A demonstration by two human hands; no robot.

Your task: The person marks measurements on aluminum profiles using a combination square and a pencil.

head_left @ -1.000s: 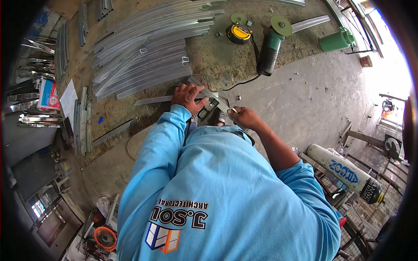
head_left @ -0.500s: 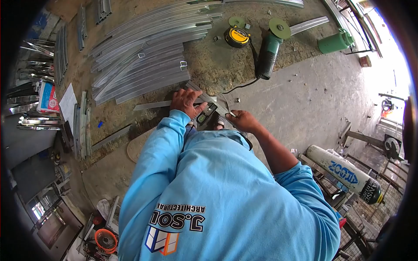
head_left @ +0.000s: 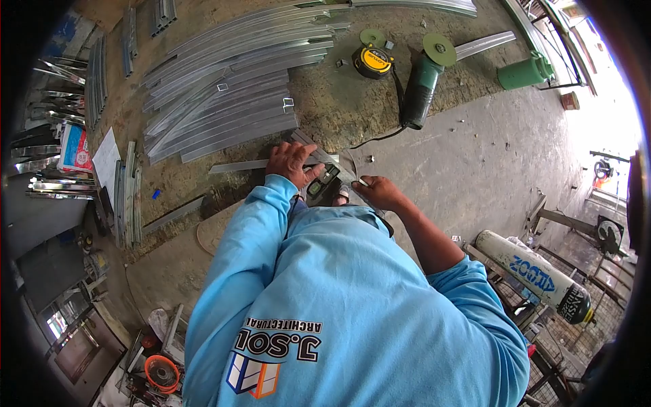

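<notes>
At the table's front edge, my left hand (head_left: 291, 164) lies over a grey metal bar (head_left: 330, 161), fingers bent across it and thumb out to the side. My right hand (head_left: 382, 193) is closed round the bar's near end, where a thin pale edge shows by the thumb. The bar runs slantwise from the table edge toward my right hand. A flat metal strip (head_left: 239, 166) reaches under my left hand from the left. Just below the bar, between my hands, is a dark green and black tool (head_left: 321, 182), partly hidden.
Cut metal channels (head_left: 230, 102) cover the worktable (head_left: 339, 112). Behind my hands are a yellow tape measure (head_left: 373, 62), an angle grinder (head_left: 425, 85) with a green disc, and a green bottle (head_left: 523, 72). A gas cylinder (head_left: 532, 275) lies at right; an orange fan (head_left: 163, 373) stands lower left.
The view has shifted slightly. My left thumb sits a little farther out along the bar, and both hands keep nearly the same places.
</notes>
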